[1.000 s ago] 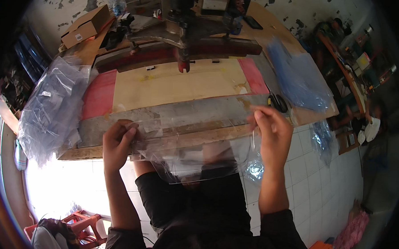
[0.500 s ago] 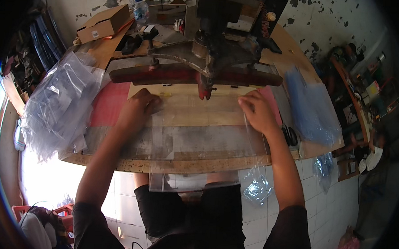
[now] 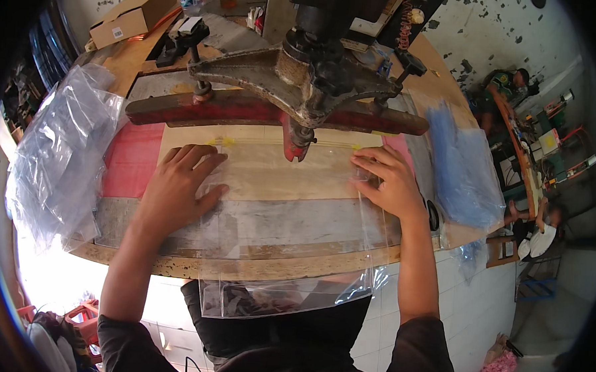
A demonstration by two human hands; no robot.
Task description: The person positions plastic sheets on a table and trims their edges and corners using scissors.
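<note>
A clear plastic sheet (image 3: 288,259) lies over the front of the surface (image 3: 168,263), its far part on a cream panel (image 3: 187,138) and its near end hanging past the edge above the person's black shorts (image 3: 335,327). The left hand (image 3: 188,184) is palm down at the sheet's left side, fingers reaching forward and thumb held apart. The right hand (image 3: 385,180) is at the right side, fingers loosely spread and slightly bent, thumb apart from them.

Just beyond the hands, a dark red bar (image 3: 228,110) on a metal bracket (image 3: 302,83) spans the panel. A red patch (image 3: 133,162) flanks the panel on the left. Left of that is a heap of clear plastic (image 3: 63,156); a stack of blue plastic (image 3: 468,170) lies to the right of the right hand. A cardboard box (image 3: 136,16) sits at the far left.
</note>
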